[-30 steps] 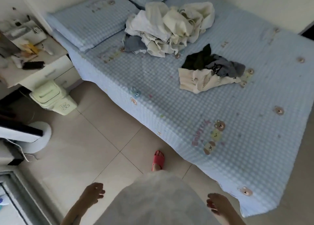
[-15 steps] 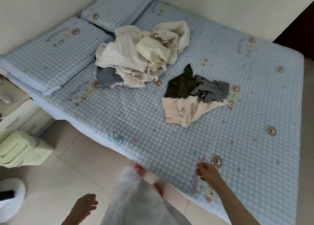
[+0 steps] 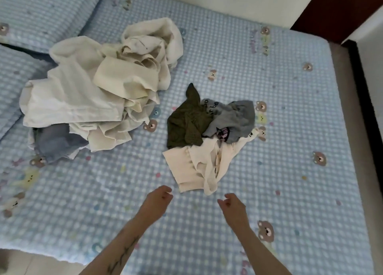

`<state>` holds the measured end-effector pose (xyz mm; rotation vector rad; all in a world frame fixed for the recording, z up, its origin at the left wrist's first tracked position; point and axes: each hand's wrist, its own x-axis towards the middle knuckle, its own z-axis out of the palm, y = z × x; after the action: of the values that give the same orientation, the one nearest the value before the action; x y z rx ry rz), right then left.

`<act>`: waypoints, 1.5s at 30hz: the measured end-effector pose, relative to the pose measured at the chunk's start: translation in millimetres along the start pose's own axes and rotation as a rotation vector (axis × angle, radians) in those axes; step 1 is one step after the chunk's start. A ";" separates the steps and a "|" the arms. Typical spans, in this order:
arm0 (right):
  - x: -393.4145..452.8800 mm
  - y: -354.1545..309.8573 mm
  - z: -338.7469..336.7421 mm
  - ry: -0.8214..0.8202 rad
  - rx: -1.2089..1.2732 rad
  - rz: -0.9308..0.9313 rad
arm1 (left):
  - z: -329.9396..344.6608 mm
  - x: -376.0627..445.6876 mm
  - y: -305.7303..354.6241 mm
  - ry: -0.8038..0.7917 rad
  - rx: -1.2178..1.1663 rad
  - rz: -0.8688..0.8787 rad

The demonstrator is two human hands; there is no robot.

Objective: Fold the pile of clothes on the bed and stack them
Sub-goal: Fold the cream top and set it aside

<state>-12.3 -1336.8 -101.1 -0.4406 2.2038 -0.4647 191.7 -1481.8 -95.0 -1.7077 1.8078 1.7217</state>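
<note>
Cream cloth (image 3: 196,166) lies just ahead of both hands on the bed (image 3: 290,129), the nearest piece of the small pile. Its long axis runs away from the person, its near edge pointing into the gap between the hands. The left hand (image 3: 158,200) and right hand (image 3: 233,206) hover apart above the sheet, fingers loosely curled, holding nothing; neither touches cloth. The left hand looks slightly nearer the cream piece's near-left corner, the right nearer its hanging tip.

2 heaps show: the small one holds 3 visible garments, the cream one, an olive one (image 3: 184,121) and a grey one (image 3: 232,117) lying behind it. The large heap (image 3: 99,83) sits well apart, up and to the left, mostly cream with 1 grey-blue piece (image 3: 56,142) beneath; its count cannot be told. Nothing is folded yet. 2 pillows (image 3: 41,11) lie beyond.
</note>
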 end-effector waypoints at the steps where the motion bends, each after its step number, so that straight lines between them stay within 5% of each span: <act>1: 15.1 -3.9 8.3 0.007 0.044 0.022 | 10.9 15.8 10.2 -0.015 0.028 0.010; 12: 80.0 -11.2 52.7 0.084 0.250 0.158 | 83.4 106.1 44.0 -0.093 0.122 -0.037; 16: 51.6 -11.2 38.1 -0.076 0.342 0.057 | 104.9 110.6 65.1 -0.149 -0.022 -0.181; 19: 32.4 -5.0 30.9 -0.203 0.494 0.102 | 101.4 98.4 66.7 -0.006 -0.037 -0.138; 24: 54.5 -10.3 3.8 0.099 0.409 0.034 | 72.2 61.2 76.3 0.098 0.024 0.035; 30: 92.5 -62.7 0.8 0.228 0.382 -0.121 | 27.0 3.2 103.0 0.105 -0.036 0.175; 41: 109.5 -65.5 42.2 0.370 0.251 0.080 | -40.1 -59.0 75.4 0.037 -0.179 0.212; 43: 111.5 -63.3 39.1 0.452 0.198 0.145 | -48.6 -63.0 63.5 0.039 -0.161 0.210; 45: 107.0 -62.0 37.7 0.594 0.172 0.023 | -54.3 -64.8 50.7 0.044 -0.127 0.187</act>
<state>-37.5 -1446.5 -164.6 -0.1946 2.6978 -0.8509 208.4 -1497.2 1.0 -1.6825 1.9739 1.9249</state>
